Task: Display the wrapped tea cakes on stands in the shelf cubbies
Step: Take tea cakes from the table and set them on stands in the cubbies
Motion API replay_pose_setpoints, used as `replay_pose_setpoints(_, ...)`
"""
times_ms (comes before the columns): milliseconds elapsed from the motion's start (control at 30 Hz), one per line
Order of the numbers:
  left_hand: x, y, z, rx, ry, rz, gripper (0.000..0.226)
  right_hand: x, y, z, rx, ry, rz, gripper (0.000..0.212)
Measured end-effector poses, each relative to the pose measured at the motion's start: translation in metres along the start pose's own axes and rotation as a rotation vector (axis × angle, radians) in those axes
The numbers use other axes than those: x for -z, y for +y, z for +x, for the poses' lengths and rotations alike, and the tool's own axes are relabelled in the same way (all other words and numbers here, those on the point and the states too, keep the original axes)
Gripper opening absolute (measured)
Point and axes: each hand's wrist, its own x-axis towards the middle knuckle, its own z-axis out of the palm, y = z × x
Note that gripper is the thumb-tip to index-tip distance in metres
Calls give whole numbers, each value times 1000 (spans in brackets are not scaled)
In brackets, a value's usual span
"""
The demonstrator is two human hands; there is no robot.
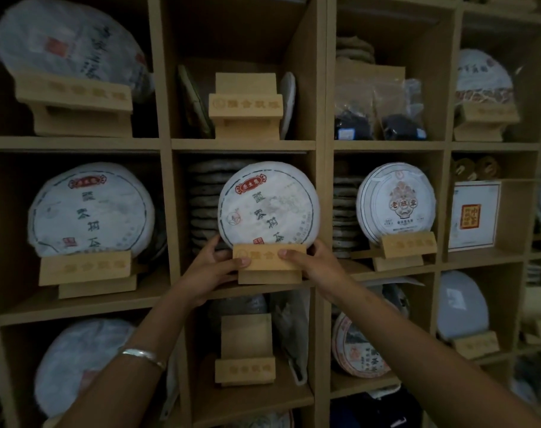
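While both hands grip it: the wooden stand [269, 263] sits at the front lip of the centre cubby, near 6 o'clock of that opening

Left hand [214, 267]: clamped on the stand's left end; thumb laid across the front face, fingers curled up behind toward the cake's lower rim; a silver bangle [144, 355] rings the forearm at 7 o'clock

Right hand [313, 264]: clamped on the stand's right end; thumb pressed on the front face, the other fingers hidden behind

Tea cake [268, 202]: round disc in crinkled white paper, red cartouche at its 11 o'clock, green brush characters down the middle; it stands upright in the stand, leaning slightly back

Stand: pale blocky wood, stepped base, stamped characters on the front bar

Behind it: a stack of unwrapped discs [204, 206], dark and rough, at 9 o'clock of the cake

Left neighbour [90, 211]: a like-wrapped cake on its own stand, at 9 o'clock

Right neighbour [395, 202]: a white cake with a printed emblem, at 3 o'clock

Empty stands: one [247, 105] in the cubby at 12 o'clock; one [246, 350] in the cubby at 6 o'clock

Shelf [243, 145]: tan board grid of square cubbies; dim room; edges of the view blurred
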Motion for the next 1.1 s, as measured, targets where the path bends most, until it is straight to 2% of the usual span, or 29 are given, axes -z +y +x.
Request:
replay_pose_setpoints(200, -8, -12, -2, -79, 48, -4, 75, -3, 5, -1, 32, 70, -26, 32)
replay_pose_setpoints(367, -11, -14, -6, -116, 61, 23, 66, -8, 15, -9, 139, 163, -122, 24)
replay_pose_setpoints(533, -18, -12, -10, -119, 81, 59, 48, -2, 11, -7, 123, 124, -128, 33)
replay_pose_setpoints(667, -16, -12, -9, -78, 51, 62, 46, -3, 7, -8, 122, 124, -123, 32)
replay_pose_setpoints(867, -19, -2, -6, -19, -14, 35, 43, -6, 11, -12, 138, 216, -77, 24)
replay_pose_setpoints(1100, -24, -4, -3, -18, 9, -9, 44, -5, 11, -9, 162, 274, -207, 27)
